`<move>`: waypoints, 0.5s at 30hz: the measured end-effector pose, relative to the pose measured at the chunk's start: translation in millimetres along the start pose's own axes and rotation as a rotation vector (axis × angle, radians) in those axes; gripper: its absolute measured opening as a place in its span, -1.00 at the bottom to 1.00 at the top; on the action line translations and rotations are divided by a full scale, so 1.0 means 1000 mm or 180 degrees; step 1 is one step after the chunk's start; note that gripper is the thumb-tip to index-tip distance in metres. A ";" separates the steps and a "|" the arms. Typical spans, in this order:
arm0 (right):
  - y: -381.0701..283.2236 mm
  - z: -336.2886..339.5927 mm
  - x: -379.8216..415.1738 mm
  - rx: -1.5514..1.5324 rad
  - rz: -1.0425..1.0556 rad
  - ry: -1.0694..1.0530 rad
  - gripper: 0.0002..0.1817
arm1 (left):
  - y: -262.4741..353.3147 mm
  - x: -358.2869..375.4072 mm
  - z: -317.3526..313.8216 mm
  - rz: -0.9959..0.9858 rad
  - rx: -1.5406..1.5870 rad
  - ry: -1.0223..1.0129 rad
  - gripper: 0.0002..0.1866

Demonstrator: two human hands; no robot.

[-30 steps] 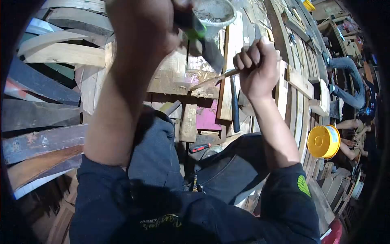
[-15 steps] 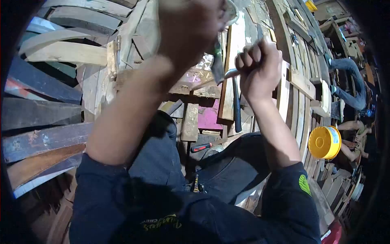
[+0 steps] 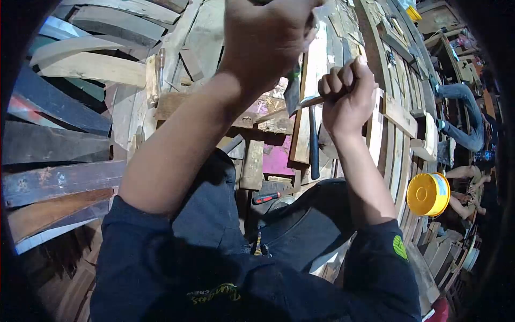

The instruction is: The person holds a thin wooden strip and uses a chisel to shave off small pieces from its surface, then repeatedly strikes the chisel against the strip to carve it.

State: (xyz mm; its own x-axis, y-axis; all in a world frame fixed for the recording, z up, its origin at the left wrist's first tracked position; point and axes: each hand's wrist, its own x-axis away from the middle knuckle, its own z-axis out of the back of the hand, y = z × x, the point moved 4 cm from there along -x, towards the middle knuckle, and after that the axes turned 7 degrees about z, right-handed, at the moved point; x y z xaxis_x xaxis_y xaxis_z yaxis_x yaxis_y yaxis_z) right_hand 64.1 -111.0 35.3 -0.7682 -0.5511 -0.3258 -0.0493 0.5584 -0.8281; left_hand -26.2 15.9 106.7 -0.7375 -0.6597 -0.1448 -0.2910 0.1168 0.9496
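At the top of the view my left hand [image 3: 268,32] is closed, its fingers partly turned away, and what it holds cannot be made out. Just below it, a grey blade with a green part [image 3: 292,95] points down. My right hand [image 3: 350,99] is a fist round a thin wooden piece [image 3: 314,101], whose end reaches toward the blade; whether they touch is unclear. Between the hands, lower down, a tool with a dark handle [image 3: 314,153] lies beside a long wooden board [image 3: 301,142]. A red and black handled tool [image 3: 266,198] rests near my legs.
Curved wooden planks [image 3: 53,139] are stacked at the left. A yellow bucket [image 3: 428,194] stands at the right, near another person's bare legs [image 3: 464,174]. Blue-jeaned legs [image 3: 466,115] show farther up. A pink sheet [image 3: 278,157] shows between wood pieces.
My left hand has shifted slightly right and up and looks less blurred. My right hand is slightly lower, still round the thin wooden piece.
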 end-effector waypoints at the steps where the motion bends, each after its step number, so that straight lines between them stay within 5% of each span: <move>1: -0.001 0.002 -0.001 0.0070 0.0052 -0.0027 -0.60 | -0.005 -0.002 0.006 -0.0192 0.0452 -0.0116 -0.71; 6: 0.003 0.003 0.004 0.0241 0.0108 -0.0076 -0.61 | 0.032 0.007 0.007 -0.0522 0.1338 0.0209 -0.66; 8: 0.002 -0.001 0.006 0.1536 0.0796 0.0327 -0.61 | -0.010 -0.002 -0.002 0.0021 0.0268 0.0096 -0.69; 9: 0.000 0.002 0.003 0.0227 -0.0010 0.0251 -0.62 | -0.006 -0.002 -0.005 -0.0018 0.0185 0.0162 -0.70; 13: -0.001 0.006 -0.003 0.0218 0.0033 0.0063 -0.59 | -0.005 0.002 0.003 -0.0080 0.0661 0.0034 -0.70; 14: 0.001 0.006 -0.002 0.0233 0.0089 0.0011 -0.58 | 0.022 0.007 0.000 -0.0606 -0.0588 0.0296 -0.70; 15: 0.000 0.004 0.000 0.0273 0.0106 0.0009 -0.59 | 0.025 0.006 0.006 -0.0561 0.0383 0.0201 -0.69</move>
State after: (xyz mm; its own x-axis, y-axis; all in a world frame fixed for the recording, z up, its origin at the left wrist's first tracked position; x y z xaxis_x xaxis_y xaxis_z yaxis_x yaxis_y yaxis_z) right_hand 66.7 -113.4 33.8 -0.7703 -0.5314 -0.3526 0.0309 0.5212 -0.8529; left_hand -41.2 19.2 128.3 -0.6303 -0.7224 -0.2845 -0.4855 0.0807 0.8705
